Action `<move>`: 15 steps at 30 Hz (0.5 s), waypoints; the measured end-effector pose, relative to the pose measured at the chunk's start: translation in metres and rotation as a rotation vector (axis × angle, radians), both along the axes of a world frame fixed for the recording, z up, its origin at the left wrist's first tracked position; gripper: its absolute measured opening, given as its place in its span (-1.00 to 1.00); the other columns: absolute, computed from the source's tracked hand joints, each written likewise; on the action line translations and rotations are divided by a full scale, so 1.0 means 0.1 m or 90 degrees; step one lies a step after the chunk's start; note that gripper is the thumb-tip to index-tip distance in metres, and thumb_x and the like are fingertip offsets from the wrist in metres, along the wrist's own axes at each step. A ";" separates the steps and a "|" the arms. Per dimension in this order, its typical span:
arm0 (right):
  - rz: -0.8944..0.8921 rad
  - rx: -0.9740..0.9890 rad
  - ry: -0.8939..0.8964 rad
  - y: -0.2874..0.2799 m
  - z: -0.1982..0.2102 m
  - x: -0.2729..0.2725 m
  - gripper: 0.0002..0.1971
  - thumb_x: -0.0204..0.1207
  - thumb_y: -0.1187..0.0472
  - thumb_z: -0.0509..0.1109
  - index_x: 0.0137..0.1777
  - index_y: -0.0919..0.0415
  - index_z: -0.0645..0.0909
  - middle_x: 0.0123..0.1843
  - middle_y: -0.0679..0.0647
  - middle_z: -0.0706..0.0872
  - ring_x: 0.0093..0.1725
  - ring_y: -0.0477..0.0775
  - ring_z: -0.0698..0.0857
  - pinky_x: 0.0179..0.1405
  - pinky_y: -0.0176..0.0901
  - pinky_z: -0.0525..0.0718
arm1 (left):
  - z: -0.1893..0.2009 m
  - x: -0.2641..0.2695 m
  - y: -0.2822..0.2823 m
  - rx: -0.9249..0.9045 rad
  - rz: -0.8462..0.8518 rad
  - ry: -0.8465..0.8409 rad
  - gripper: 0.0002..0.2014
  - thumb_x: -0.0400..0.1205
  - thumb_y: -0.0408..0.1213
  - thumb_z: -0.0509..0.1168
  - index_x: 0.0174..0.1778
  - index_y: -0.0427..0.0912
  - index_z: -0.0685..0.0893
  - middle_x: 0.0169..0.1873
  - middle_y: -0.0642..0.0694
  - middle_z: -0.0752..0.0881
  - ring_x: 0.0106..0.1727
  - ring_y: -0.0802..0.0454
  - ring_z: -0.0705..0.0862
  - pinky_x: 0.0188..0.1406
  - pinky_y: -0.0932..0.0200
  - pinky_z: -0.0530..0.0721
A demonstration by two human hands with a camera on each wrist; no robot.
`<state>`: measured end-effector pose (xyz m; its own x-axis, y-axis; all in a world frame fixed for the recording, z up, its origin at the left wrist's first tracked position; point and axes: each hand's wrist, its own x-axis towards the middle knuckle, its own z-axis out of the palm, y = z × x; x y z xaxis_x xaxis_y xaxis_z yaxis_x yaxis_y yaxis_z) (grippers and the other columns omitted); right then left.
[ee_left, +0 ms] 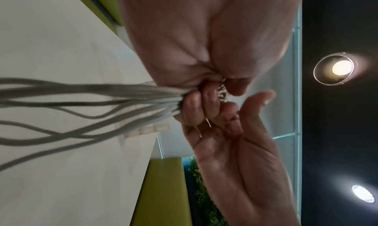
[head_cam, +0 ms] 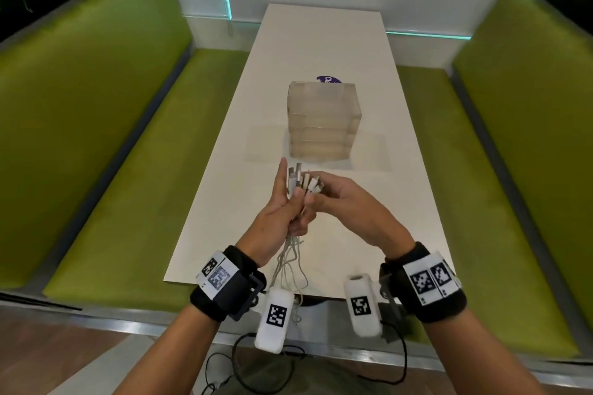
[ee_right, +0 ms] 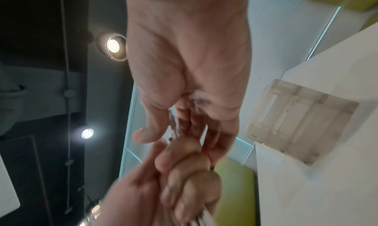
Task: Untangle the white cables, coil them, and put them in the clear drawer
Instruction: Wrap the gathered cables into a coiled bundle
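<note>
Cables, white, are being held as one bunch above the near half of the white table. Left hand is gripping the bunch in its curled lower fingers, with the index finger standing straight up beside the plugs. In the left wrist view about six or seven strands are trailing out of the fist (exact count cannot be told; they overlap and cross). Roughly six plug ends are fanning upward above the fist in the head view, some with metal tips.

Right hand is reaching in from the right, fingers curled around the plug ends, thumb pressing against the bunch just beside the left hand's knuckles. In the right wrist view its fingers are lying narrow and fairly straight along the plugs, thumb apart on one side.

Loose strands are hanging below the left hand, past the table's near edge.

One clear drawer unit is standing on the table just beyond the hands, with four stacked drawers, all pushed in. One purple round sticker is peeking from behind it.

Two green benches are flanking the table.
</note>
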<state>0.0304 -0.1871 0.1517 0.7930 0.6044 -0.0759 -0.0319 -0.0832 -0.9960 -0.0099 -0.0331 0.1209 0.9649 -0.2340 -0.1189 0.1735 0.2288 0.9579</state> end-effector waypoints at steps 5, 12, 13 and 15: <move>-0.097 -0.002 -0.052 0.13 0.00 0.12 -0.79 0.50 0.32 0.44 0.13 0.28 0.64 -0.18 0.12 0.72 -0.40 0.14 0.69 -0.23 -0.04 0.67 | 0.18 0.10 -0.13 -0.062 0.014 0.018 -0.64 0.64 0.22 -0.20 0.31 0.68 0.29 -0.53 0.08 0.51 -0.46 0.06 0.19 -0.47 0.19 0.15; -0.042 -0.088 -0.194 0.07 0.37 0.30 -0.52 0.48 0.34 0.46 0.34 -0.06 0.51 -0.05 -0.09 0.64 -0.28 -0.12 0.63 -0.29 -0.16 0.69 | 0.34 0.41 -0.20 -0.042 0.024 0.051 -0.25 0.61 0.35 -0.31 -0.16 0.09 0.78 -0.35 -0.13 0.52 -0.43 0.03 0.19 -0.54 0.21 0.17; -0.036 -0.108 -0.219 0.06 0.41 0.32 -0.56 0.48 0.34 0.45 0.31 -0.02 0.54 -0.03 -0.07 0.65 -0.28 -0.06 0.65 -0.29 -0.10 0.72 | 0.34 0.44 -0.20 -0.041 0.026 0.049 -0.25 0.60 0.35 -0.30 -0.16 0.00 0.75 -0.40 -0.10 0.54 -0.43 0.03 0.19 -0.55 0.22 0.18; -0.033 -0.144 -0.253 0.03 0.50 0.35 -0.62 0.47 0.31 0.46 0.27 0.06 0.56 -0.05 -0.02 0.69 -0.30 0.05 0.67 -0.25 0.02 0.75 | 0.36 0.47 -0.23 -0.040 0.021 0.034 -0.26 0.62 0.32 -0.29 -0.15 -0.09 0.69 -0.45 -0.08 0.56 -0.44 0.03 0.20 -0.53 0.20 0.15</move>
<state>0.0655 -0.1840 0.2021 0.8163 0.5661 0.1145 0.3388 -0.3087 -0.8888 0.0374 -0.0560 0.1574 0.9651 -0.2101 -0.1561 0.2147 0.2942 0.9313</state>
